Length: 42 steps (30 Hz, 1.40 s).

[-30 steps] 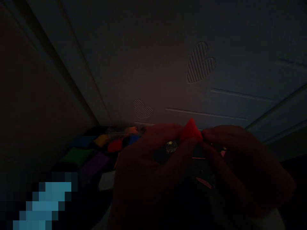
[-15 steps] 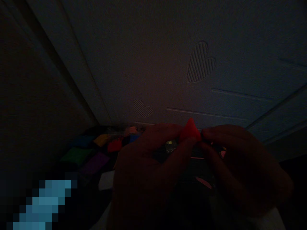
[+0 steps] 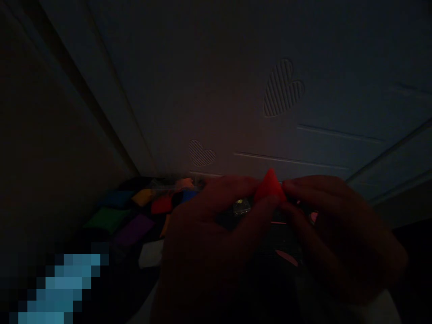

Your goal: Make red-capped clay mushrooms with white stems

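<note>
We note the left hand [image 3: 199, 234] pinching a pointed red piece [image 3: 270, 188] between thumb and forefinger, tip upward. We see the right hand [image 3: 347, 229] closed on its right corner with fingertips. Piece is held above the dark tabletop; a pink sliver [image 3: 286, 257] lies below.

Seemingly matt red piece [image 3: 270, 188], ridged hearts [image 3: 281, 92]

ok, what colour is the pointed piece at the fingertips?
The pointed piece is red; head view, the only one.
</note>
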### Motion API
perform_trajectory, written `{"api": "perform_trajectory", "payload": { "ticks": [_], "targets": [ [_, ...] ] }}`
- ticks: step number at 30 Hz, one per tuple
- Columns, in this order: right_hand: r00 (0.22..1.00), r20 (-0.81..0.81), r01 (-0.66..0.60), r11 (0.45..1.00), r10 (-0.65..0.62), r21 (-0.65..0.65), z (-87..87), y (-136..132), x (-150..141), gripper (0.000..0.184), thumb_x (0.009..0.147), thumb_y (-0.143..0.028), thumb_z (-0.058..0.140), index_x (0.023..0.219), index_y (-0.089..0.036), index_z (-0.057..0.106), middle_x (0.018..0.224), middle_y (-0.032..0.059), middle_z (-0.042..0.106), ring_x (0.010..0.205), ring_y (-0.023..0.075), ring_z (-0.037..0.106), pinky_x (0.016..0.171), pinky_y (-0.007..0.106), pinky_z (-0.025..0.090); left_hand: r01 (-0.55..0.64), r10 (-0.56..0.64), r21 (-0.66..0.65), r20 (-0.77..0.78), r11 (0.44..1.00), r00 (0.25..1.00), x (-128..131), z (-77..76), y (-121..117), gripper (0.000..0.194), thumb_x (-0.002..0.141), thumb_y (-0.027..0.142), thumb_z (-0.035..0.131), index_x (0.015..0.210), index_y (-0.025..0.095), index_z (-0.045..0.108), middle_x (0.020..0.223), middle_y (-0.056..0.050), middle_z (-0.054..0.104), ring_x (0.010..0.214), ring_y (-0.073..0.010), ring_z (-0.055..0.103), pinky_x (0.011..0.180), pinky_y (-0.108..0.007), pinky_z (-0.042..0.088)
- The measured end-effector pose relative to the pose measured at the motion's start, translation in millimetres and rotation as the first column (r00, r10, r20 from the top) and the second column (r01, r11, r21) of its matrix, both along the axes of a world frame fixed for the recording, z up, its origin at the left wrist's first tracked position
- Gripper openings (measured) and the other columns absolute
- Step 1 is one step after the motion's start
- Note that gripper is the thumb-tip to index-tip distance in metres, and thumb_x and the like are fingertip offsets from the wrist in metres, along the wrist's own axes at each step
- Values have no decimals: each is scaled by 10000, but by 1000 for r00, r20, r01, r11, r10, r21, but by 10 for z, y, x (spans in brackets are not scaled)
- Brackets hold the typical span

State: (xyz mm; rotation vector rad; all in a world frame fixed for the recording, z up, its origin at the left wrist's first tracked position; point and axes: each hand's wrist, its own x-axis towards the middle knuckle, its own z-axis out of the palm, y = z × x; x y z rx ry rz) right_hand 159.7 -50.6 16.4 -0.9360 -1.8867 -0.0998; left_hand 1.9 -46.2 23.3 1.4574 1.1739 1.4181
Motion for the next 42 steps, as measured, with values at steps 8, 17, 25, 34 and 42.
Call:
{"api": "perform_trajectory", "payload": {
  "ticks": [8, 17, 25, 34, 42],
  "targets": [
    [1000, 9, 2, 1000, -2, 1, 11, -17, -5, 254, 835, -121, 604, 1079, -185, 627, 1051, 18, 659, 949, 119, 588, 823, 288, 473, 2, -2, -5, -13, 1000, 1000, 4, -2, -1, 63, 746, 401, 695, 801, 400, 726, 846, 121, 733, 790, -136, 660, 760, -244, 531],
    [998, 61, -39, 996, 34, 83, 0, 11, 30, 255, 831, -100, 603, 1078, -152, 641, 1044, 54, 677, 916, 170, 617, 784, 371, 483, 14, -13, 20, -54, 1000, 998, 12, -4, 26, 84, 748, 323, 700, 807, 378, 721, 840, 142, 732, 781, -101, 659, 737, -191, 521],
    [993, 114, -46, 998, 40, 53, 26, -2, 38, 286, 826, -62, 591, 1098, -137, 630, 1090, 49, 665, 942, 155, 607, 799, 347, 484, 22, -22, -7, -25, 1000, 999, 9, -31, 32, 78, 749, 359, 696, 817, 357, 734, 848, 116, 742, 783, -120, 665, 748, -207, 518],
    [995, -6, 100, 995, -100, 27, 13, -58, -32, 248, 878, -215, 585, 1124, -195, 599, 1072, -16, 654, 972, 67, 572, 861, 188, 455, 400, -301, -116, 481, 909, 824, 4, -49, 106, 134, 744, 207, 710, 829, 303, 746, 869, 84, 751, 845, -110, 688, 747, -146, 533],
    [991, -91, 99, 995, -97, 20, -2, -73, -115, 218, 864, -209, 594, 1077, -175, 624, 1016, 27, 674, 905, 129, 605, 798, 285, 489, 475, -324, -9, 720, 880, 613, 136, -61, 39, 191, 747, 163, 706, 854, 317, 743, 945, 94, 747, 929, -101, 681, 804, -133, 526]
  ]
}}
